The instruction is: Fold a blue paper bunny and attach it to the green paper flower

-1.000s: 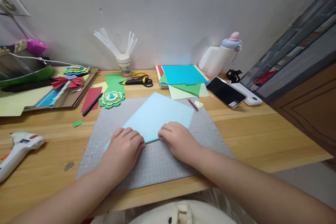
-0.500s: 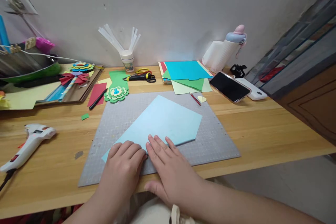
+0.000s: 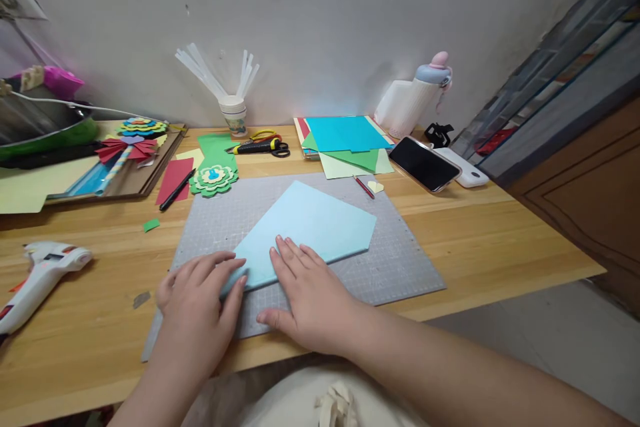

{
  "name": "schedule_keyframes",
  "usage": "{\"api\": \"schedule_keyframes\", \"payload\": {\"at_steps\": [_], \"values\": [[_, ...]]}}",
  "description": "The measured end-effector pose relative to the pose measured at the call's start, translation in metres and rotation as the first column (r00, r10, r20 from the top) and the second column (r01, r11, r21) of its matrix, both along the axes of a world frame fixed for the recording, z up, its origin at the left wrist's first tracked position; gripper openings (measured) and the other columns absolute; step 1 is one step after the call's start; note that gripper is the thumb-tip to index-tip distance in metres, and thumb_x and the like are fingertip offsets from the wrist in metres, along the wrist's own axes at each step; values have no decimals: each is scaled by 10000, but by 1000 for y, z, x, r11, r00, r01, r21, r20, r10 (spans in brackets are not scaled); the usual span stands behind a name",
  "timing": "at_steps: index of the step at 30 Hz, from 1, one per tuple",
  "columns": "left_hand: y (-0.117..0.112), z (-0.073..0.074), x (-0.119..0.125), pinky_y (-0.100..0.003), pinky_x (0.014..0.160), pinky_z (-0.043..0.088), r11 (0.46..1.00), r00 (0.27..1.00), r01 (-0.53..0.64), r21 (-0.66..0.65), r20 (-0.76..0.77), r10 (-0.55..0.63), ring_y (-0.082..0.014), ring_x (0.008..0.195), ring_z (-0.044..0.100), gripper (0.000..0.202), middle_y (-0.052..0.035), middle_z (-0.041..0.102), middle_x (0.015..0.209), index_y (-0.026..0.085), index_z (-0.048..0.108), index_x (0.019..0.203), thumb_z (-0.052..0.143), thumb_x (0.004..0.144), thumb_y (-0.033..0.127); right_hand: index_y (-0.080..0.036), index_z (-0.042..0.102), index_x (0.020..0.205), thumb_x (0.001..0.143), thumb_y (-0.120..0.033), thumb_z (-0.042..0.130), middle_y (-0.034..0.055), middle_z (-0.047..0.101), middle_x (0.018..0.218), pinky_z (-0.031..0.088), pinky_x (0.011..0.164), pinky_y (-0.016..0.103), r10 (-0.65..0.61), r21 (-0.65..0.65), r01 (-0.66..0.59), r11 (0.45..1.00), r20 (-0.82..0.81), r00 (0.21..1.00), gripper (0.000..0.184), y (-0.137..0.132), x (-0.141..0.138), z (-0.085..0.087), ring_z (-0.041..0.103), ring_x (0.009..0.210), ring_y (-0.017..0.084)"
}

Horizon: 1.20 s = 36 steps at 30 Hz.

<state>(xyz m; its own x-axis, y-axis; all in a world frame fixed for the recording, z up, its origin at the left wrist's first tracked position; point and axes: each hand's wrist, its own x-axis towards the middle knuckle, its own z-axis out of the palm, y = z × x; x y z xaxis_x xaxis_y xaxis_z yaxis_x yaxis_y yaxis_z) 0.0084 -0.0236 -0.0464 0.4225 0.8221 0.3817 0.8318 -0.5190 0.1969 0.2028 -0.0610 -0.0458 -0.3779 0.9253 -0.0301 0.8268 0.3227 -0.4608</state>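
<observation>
A folded light blue paper sheet (image 3: 313,223) lies on a grey cutting mat (image 3: 400,267) in the middle of the wooden table. My right hand (image 3: 307,297) lies flat with its fingers stretched out on the sheet's near edge. My left hand (image 3: 197,300) rests open on the mat at the sheet's near left corner, its fingertips touching that corner.
A white glue gun (image 3: 40,273) lies at the left. Behind the mat are a green paper flower (image 3: 214,179), scissors (image 3: 263,145), a cup of glue sticks (image 3: 234,113), stacked coloured paper (image 3: 345,143), a phone (image 3: 424,163) and a bottle (image 3: 431,83). A wooden cabinet (image 3: 575,173) stands right.
My left hand has slid left along the sheet's near edge to its corner. My right hand stays flat on the fold, and the view has shifted slightly.
</observation>
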Motion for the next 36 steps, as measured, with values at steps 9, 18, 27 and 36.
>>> {"api": "schedule_keyframes", "payload": {"at_steps": [9,18,27,36], "values": [[9,12,-19,-518,882,332,994,994,-110,10,1,110,-315,1095,555,257,-75,636,1147,279,608,1087,437,918,369,-26,225,1489,924,-664,144,169,146,1568,54,1179,463,-40,103,31,994,82,996,856,57,-3,-6,92,1464,239],[18,11,-8,-494,855,350,997,996,-68,-43,-63,65,-313,1066,558,275,-82,647,1143,243,627,1094,444,905,322,-226,158,1522,916,-667,194,82,33,1598,-27,1145,540,-68,132,55,990,95,993,750,121,-2,-10,23,1468,242],[57,8,24,-396,805,351,991,986,113,-76,-114,-122,-233,943,608,127,-19,713,953,247,692,923,589,853,219,-262,159,1520,922,-662,219,84,53,1602,-51,1136,538,-89,181,77,981,54,995,721,123,-1,-11,20,1469,237],[57,5,30,-370,751,334,978,964,205,-22,-168,-206,-211,847,583,197,-16,688,795,203,669,751,529,879,149,-203,368,1441,995,-415,305,101,342,1522,221,1121,435,-56,287,90,954,-124,991,498,118,14,-1,290,1395,199]]}}
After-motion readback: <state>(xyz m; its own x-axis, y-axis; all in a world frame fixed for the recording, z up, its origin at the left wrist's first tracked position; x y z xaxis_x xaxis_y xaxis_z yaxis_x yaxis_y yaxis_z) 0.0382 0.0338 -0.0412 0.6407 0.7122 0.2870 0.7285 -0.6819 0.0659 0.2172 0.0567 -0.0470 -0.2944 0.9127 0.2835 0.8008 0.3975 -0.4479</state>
